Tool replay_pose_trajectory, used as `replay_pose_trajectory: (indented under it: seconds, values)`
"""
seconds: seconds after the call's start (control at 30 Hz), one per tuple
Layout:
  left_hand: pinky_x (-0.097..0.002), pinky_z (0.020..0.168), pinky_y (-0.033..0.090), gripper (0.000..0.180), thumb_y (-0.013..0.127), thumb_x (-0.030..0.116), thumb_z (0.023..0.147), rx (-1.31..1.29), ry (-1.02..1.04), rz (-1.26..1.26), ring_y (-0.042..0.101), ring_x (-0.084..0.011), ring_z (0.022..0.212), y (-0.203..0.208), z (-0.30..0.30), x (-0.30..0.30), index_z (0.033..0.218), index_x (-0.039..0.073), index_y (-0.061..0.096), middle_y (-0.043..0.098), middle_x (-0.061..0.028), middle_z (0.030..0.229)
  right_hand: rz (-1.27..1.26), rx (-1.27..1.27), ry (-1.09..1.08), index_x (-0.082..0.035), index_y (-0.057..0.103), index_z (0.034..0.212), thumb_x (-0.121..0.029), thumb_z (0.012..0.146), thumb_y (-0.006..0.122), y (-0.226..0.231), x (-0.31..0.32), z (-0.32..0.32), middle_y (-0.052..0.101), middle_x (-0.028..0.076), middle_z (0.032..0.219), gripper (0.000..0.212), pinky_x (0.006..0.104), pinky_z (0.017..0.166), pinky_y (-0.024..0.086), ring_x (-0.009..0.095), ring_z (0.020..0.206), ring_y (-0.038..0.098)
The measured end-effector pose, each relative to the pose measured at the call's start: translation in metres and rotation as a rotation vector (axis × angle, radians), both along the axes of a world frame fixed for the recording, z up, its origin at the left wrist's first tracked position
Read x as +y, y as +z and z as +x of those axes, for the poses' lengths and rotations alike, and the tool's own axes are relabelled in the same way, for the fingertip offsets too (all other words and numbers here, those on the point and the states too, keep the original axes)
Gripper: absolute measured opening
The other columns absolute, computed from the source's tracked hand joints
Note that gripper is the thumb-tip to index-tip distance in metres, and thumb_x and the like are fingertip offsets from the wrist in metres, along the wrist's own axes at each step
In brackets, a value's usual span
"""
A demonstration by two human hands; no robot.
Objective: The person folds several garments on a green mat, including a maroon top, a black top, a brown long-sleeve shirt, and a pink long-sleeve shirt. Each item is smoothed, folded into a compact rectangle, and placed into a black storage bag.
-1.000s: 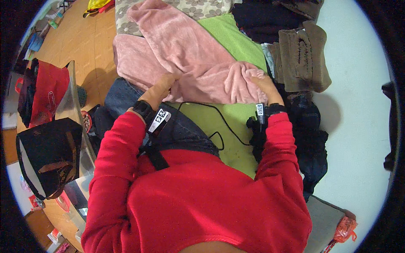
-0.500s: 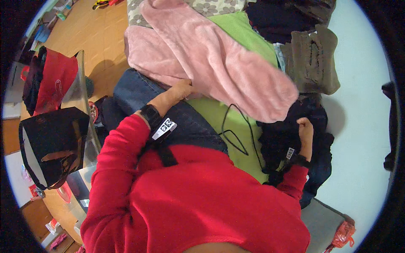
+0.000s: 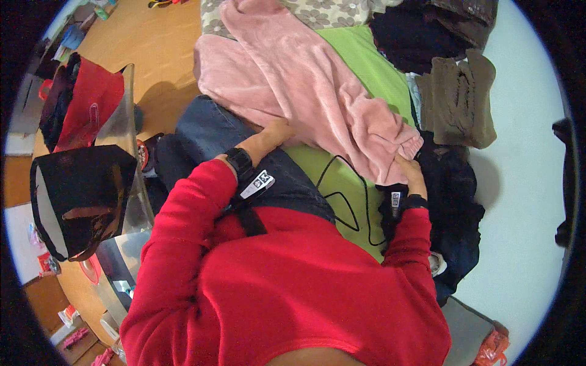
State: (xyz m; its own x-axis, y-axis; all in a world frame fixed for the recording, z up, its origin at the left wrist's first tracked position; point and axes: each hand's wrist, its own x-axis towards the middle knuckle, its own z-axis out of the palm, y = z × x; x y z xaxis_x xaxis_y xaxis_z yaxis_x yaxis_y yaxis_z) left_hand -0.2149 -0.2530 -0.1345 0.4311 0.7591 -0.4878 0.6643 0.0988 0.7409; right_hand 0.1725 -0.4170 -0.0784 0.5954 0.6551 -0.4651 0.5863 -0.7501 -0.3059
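Note:
A pair of pink plush trousers [image 3: 311, 79], as the shape suggests, lies spread across the bed in front of me, its two legs stretching toward the far left. My left hand [image 3: 276, 132] has its fingers closed on the near edge of the fabric, around the middle. At the right end, by a ribbed, bunched border, my right hand [image 3: 411, 172] pinches the cloth; its fingertips are partly hidden in the folds. Both wrists wear black bands with small white patterned tags. Under the trousers is a light green sheet [image 3: 360, 213].
A black cable [image 3: 342, 194] loops over the sheet. To the right are a dark clothes pile [image 3: 455, 213], a folded brown garment [image 3: 461, 100] and a white wall [image 3: 525, 201]. A black bag [image 3: 79, 201] and a red bag [image 3: 94, 110] stand at left. My jeans-clad leg [image 3: 213, 131] rests nearby.
My right hand has come left from over the dark clothes and taken hold of the trousers' right end, which is now bunched. My left hand keeps its place on the near edge.

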Motion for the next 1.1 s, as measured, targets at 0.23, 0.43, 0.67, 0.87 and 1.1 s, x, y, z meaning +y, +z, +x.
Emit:
replay_pose_trajectory:
  seconds: [0.23, 0.43, 0.67, 0.87, 1.1]
  values:
    - [-0.0335, 0.057, 0.048, 0.024, 0.058, 0.021, 0.075, -0.161, -0.32, 0.385, 0.06, -0.0208, 0.064, 0.074, 0.015, 0.005, 0.081, -0.001, 0.063, 0.062, -0.0109, 0.071, 0.704, 0.233, 0.243, 0.003, 0.062, 0.103, -0.024, 0.082, 0.058, 0.103, -0.007, 0.074, 0.064, 0.008, 0.095, 0.035, 0.0312, 0.074, 0.047, 0.018, 0.086, 0.058]
    - [-0.0355, 0.073, 0.048, 0.037, 0.058, 0.032, 0.078, -0.466, -0.354, 0.273, 0.06, -0.0226, 0.08, 0.164, 0.078, -0.039, 0.097, 0.001, 0.06, 0.062, -0.0137, 0.083, 0.593, 0.06, -0.059, -0.002, 0.058, 0.111, -0.032, 0.082, 0.056, 0.203, -0.1, 0.169, 0.059, 0.015, 0.105, 0.042, 0.0362, 0.079, 0.046, 0.025, 0.094, 0.056]
    - [-0.0382, 0.083, 0.046, 0.042, 0.055, 0.034, 0.081, -0.407, -0.628, 0.162, 0.059, -0.0302, 0.093, 0.113, 0.061, -0.05, 0.111, 0.006, 0.057, 0.063, -0.0157, 0.101, -0.251, -0.911, -0.477, -0.007, 0.053, 0.121, -0.041, 0.082, 0.054, 0.21, -0.143, 0.17, 0.054, 0.022, 0.116, 0.052, 0.0419, 0.085, 0.044, 0.034, 0.103, 0.054]
    - [-0.0402, 0.087, 0.044, 0.036, 0.058, 0.031, 0.077, 0.408, -0.425, 0.628, 0.057, -0.0299, 0.098, 0.043, -0.017, 0.039, 0.106, 0.008, 0.061, 0.061, -0.0151, 0.105, 0.398, -0.532, 0.331, 0.0, 0.054, 0.111, -0.029, 0.084, 0.051, 0.139, 0.004, 0.069, 0.057, 0.021, 0.108, 0.039, 0.0409, 0.085, 0.043, 0.033, 0.099, 0.056]
    - [-0.0573, 0.094, 0.035, 0.061, 0.062, 0.035, 0.076, 0.691, -0.168, 0.618, 0.024, -0.0363, 0.13, 0.027, -0.068, 0.055, 0.131, 0.017, 0.042, 0.023, -0.0108, 0.144, 0.638, -0.072, 0.82, -0.004, 0.062, 0.099, -0.022, 0.079, 0.056, 0.041, 0.211, -0.161, 0.063, 0.021, 0.093, 0.028, 0.0444, 0.076, 0.047, 0.036, 0.086, 0.061]
